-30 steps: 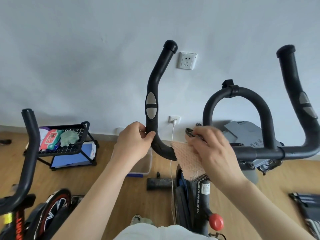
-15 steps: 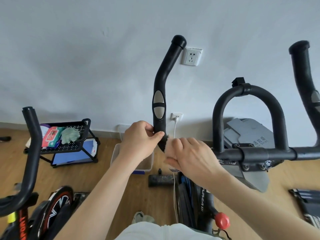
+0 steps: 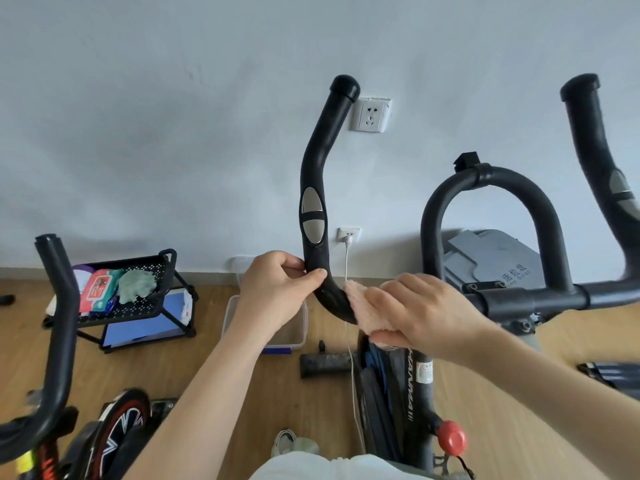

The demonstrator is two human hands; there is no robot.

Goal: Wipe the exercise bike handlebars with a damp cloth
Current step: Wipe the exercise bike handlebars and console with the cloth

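Note:
The exercise bike's black handlebars fill the middle and right: a left upright grip (image 3: pixel 317 174) with silver sensor pads, a centre loop (image 3: pixel 491 188) and a right upright grip (image 3: pixel 599 161). My left hand (image 3: pixel 277 292) pinches the left grip just below the sensor pads, at the top of its lower bend. My right hand (image 3: pixel 419 310) presses a pale pink cloth (image 3: pixel 363 306) around the lower bend of that grip, where it curves toward the crossbar. Most of the cloth is hidden under my fingers.
A second bike's black handlebar (image 3: pixel 59 323) and red-rimmed wheel (image 3: pixel 121 431) stand at the left. A black mesh rack (image 3: pixel 145 292) with wipes and a green cloth sits by the wall. A clear plastic tub (image 3: pixel 298 327) lies on the wood floor. A white cable (image 3: pixel 349 341) hangs from a wall socket.
My right hand has slid the cloth from the crossbar leftward onto the lower bend of the left grip. The left hand keeps its hold. The view has shifted slightly left.

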